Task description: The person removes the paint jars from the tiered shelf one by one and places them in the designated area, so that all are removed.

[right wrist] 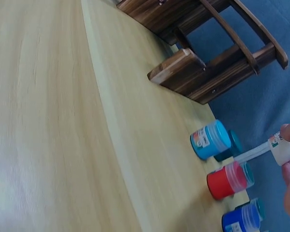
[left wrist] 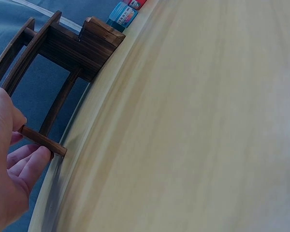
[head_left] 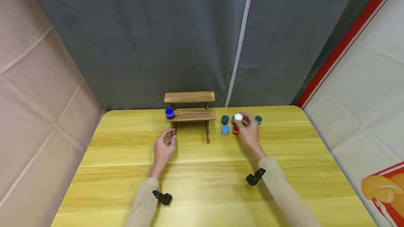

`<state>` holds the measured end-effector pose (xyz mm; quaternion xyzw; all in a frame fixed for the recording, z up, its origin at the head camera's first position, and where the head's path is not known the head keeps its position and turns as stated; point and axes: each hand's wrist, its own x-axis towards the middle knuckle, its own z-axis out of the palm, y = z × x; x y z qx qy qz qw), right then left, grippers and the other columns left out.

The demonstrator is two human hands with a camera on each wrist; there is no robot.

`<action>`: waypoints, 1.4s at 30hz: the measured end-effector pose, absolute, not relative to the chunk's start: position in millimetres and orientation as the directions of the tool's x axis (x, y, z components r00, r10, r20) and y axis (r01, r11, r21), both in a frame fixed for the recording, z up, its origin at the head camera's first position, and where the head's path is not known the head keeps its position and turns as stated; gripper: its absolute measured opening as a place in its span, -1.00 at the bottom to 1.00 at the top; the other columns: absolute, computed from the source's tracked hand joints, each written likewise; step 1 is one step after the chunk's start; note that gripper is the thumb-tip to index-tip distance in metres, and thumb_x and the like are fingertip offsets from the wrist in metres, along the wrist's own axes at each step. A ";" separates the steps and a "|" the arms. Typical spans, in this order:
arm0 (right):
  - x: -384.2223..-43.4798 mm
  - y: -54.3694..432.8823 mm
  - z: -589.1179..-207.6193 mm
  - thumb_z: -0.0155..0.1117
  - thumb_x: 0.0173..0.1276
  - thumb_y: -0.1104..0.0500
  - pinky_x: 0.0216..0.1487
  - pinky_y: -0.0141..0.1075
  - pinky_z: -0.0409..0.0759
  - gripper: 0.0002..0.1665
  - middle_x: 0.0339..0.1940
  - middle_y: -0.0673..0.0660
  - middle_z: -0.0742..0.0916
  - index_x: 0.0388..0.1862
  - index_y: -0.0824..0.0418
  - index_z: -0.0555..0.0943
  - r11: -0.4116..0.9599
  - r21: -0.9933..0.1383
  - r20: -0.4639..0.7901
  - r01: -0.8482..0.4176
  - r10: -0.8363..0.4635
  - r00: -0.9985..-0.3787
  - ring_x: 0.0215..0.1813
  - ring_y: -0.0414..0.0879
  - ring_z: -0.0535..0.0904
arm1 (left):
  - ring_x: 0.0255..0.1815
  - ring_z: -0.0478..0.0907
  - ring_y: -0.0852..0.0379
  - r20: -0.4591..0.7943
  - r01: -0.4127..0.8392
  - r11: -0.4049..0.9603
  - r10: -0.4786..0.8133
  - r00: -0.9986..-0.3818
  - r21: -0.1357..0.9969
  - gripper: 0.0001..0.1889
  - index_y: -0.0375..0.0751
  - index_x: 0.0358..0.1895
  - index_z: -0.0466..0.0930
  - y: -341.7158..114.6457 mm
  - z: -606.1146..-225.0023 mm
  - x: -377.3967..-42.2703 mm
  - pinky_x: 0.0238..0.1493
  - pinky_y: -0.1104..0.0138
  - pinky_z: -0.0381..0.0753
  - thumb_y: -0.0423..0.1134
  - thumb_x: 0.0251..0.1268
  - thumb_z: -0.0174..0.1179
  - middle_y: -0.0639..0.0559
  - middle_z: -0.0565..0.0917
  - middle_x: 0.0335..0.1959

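Observation:
A small two-tier wooden stand (head_left: 190, 115) stands near the table's back edge. One paint jar with a blue lid (head_left: 170, 113) sits at the left end of its lower tier. My left hand (head_left: 163, 150) holds the foot of the stand's left leg, thumb and fingers about it in the left wrist view. Off to the right, my right hand (head_left: 250, 134) pinches a white paint jar (right wrist: 283, 149), raised above a group of jars. In that group are a light blue jar (right wrist: 210, 139), a red jar (right wrist: 225, 181) and a dark blue jar (right wrist: 242, 218).
Dark green jars (head_left: 225, 119) stand among the group, one teal-lidded jar (head_left: 258, 119) to the right of my right hand. A grey curtain (head_left: 157, 45) hangs behind the wooden table (head_left: 202, 192). Fabric walls flank both sides.

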<state>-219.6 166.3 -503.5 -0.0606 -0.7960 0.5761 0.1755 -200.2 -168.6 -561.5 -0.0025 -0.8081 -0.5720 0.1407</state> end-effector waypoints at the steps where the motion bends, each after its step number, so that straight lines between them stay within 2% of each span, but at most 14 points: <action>1: -219.3 168.1 -504.8 0.38 0.44 0.38 0.49 0.11 0.63 -0.52 0.24 0.44 0.67 0.29 0.48 0.57 0.333 -0.937 0.211 -0.104 0.304 -0.929 0.29 0.28 0.61 | 0.07 0.79 -0.32 0.230 0.165 0.346 -0.157 -0.960 0.924 -0.67 -0.29 0.23 0.70 -168.6 -561.5 -200.2 0.10 0.19 0.83 -0.42 0.46 0.27 -0.36 0.76 0.09; 11: -215.8 183.2 -515.9 0.38 0.44 0.39 0.41 -0.02 0.70 -0.55 0.21 0.41 0.67 0.27 0.46 0.57 0.374 -0.924 0.222 -0.074 0.370 -0.902 0.27 0.22 0.63 | 0.04 0.80 -0.31 0.248 0.178 0.358 -0.160 -0.955 0.916 -0.68 -0.29 0.22 0.70 -168.3 -560.4 -199.7 0.08 0.17 0.84 -0.42 0.45 0.28 -0.36 0.77 0.07; 21: -209.5 199.8 -523.1 0.38 0.44 0.40 0.50 0.03 0.63 -0.54 0.25 0.43 0.65 0.27 0.47 0.56 0.345 -0.938 0.188 -0.045 0.396 -0.899 0.31 0.24 0.59 | 0.04 0.80 -0.31 0.244 0.174 0.361 -0.157 -0.957 0.916 -0.67 -0.28 0.23 0.70 -168.2 -560.5 -199.2 0.09 0.17 0.84 -0.41 0.46 0.28 -0.34 0.77 0.08; 37: -207.6 216.1 -533.4 0.40 0.42 0.39 0.46 -0.02 0.64 -0.50 0.27 0.43 0.66 0.30 0.47 0.56 0.312 -0.950 0.172 -0.010 0.495 -0.852 0.29 0.18 0.60 | -0.02 0.82 -0.30 0.249 0.177 0.367 -0.160 -0.955 0.913 -0.70 -0.31 0.18 0.72 -168.0 -559.7 -198.9 0.02 0.17 0.86 -0.42 0.43 0.29 -0.34 0.78 0.04; 42: -205.6 221.7 -535.1 0.39 0.44 0.37 0.51 0.03 0.61 -0.51 0.28 0.42 0.66 0.30 0.46 0.56 0.308 -0.951 0.159 0.011 0.520 -0.839 0.30 0.18 0.60 | -0.01 0.82 -0.30 0.250 0.177 0.369 -0.160 -0.955 0.912 -0.69 -0.30 0.20 0.71 -168.1 -559.7 -199.1 0.03 0.17 0.86 -0.41 0.45 0.28 -0.34 0.78 0.05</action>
